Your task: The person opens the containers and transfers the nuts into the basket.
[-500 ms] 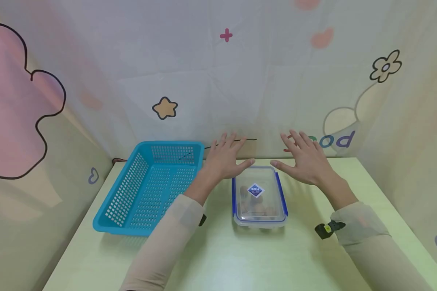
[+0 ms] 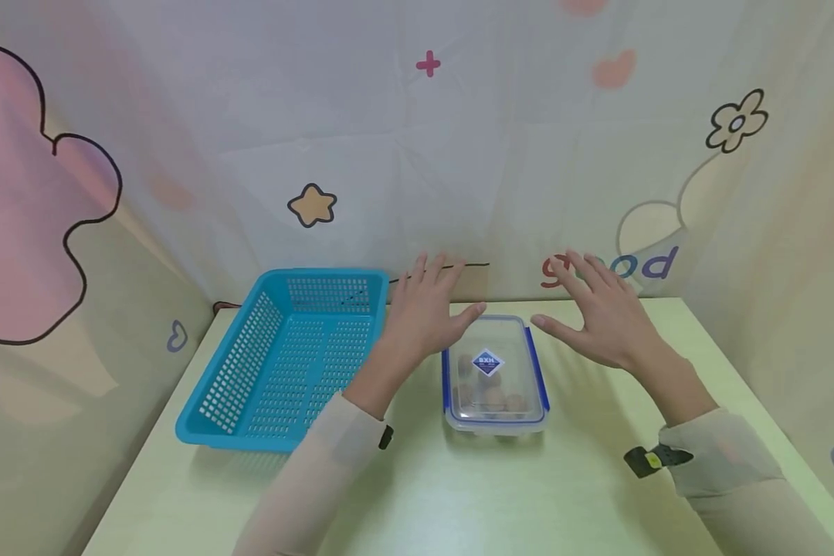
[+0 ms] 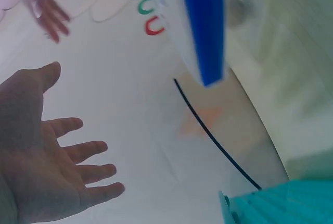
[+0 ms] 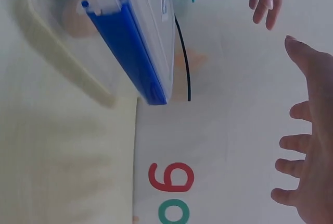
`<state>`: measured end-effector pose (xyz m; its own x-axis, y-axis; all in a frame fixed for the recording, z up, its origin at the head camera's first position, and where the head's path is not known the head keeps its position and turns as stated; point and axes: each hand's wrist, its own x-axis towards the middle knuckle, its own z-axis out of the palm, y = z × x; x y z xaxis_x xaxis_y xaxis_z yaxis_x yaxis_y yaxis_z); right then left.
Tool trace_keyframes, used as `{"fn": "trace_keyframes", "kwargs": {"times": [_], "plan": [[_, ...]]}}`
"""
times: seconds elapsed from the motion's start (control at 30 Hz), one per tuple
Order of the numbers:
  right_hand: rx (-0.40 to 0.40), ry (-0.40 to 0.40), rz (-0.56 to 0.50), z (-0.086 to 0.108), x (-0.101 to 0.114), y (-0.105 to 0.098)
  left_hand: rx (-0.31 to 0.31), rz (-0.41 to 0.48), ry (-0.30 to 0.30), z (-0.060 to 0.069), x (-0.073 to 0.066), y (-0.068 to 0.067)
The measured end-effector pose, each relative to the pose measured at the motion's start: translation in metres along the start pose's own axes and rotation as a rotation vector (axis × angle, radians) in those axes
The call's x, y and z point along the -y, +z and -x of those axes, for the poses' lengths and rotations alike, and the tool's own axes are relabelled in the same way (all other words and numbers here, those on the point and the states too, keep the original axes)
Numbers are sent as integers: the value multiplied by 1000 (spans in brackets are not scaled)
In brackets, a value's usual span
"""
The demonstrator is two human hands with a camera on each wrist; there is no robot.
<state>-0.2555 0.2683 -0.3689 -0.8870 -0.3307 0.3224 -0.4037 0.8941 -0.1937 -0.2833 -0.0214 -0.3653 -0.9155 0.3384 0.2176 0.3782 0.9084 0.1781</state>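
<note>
A clear lidded container (image 2: 495,378) with blue side clips stands on the table, several round brownish items showing through it. Above its back left corner hovers the left hand (image 2: 424,313), fingers spread and holding nothing. The right hand (image 2: 605,320) is raised to the right of the container, fingers apart, also without anything in it. In the left wrist view the left hand (image 3: 57,156) is clear of the blue clip (image 3: 203,31). The right wrist view has the right hand (image 4: 312,146) apart from the container's clip (image 4: 127,52).
A blue perforated basket (image 2: 313,363) stands on the left of the pale table (image 2: 514,494), partly behind the left forearm. A printed curtain (image 2: 361,131) hangs behind and at both sides. Dark straps with small devices are on both wrists.
The right hand has moved to the right, widening the space between the hands. The left hand has shifted slightly left. Container and basket have stayed in place.
</note>
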Motion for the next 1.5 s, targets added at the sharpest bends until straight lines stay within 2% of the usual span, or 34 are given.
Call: {"fn": "trace_keyframes", "kwargs": {"times": [0.17, 0.3, 0.37, 0.5, 0.57, 0.77, 0.87, 0.97, 1.07, 1.13, 1.23, 1.3, 1.5], "plan": [[18, 42, -133, 13, 3, 7, -57, 178, -36, 14, -11, 0], [53, 108, -223, 18, 5, 19, -126, 281, -108, 21, -17, 12], [49, 138, -263, 20, 5, 27, -124, 314, -160, 25, -19, 20], [24, 185, -365, 23, 4, 45, -51, 360, -256, 30, -22, 38], [30, 211, -414, 24, 4, 54, -3, 352, -293, 33, -22, 47], [157, 332, -549, 26, 4, 75, 108, 342, -370, 38, -20, 71], [225, 404, -663, 25, 4, 80, 119, 365, -371, 36, -19, 79], [260, 450, -747, 25, 4, 85, 119, 380, -351, 34, -18, 83], [249, 457, -749, 26, 3, 89, 109, 395, -308, 32, -17, 86], [231, 455, -728, 28, 1, 90, 95, 439, -276, 30, -16, 89], [222, 460, -715, 31, -5, 88, 89, 537, -250, 28, -14, 94], [231, 469, -737, 32, -11, 86, 118, 642, -249, 26, -12, 99], [282, 506, -821, 34, -28, 82, 243, 938, -327, 25, -10, 110]]}}
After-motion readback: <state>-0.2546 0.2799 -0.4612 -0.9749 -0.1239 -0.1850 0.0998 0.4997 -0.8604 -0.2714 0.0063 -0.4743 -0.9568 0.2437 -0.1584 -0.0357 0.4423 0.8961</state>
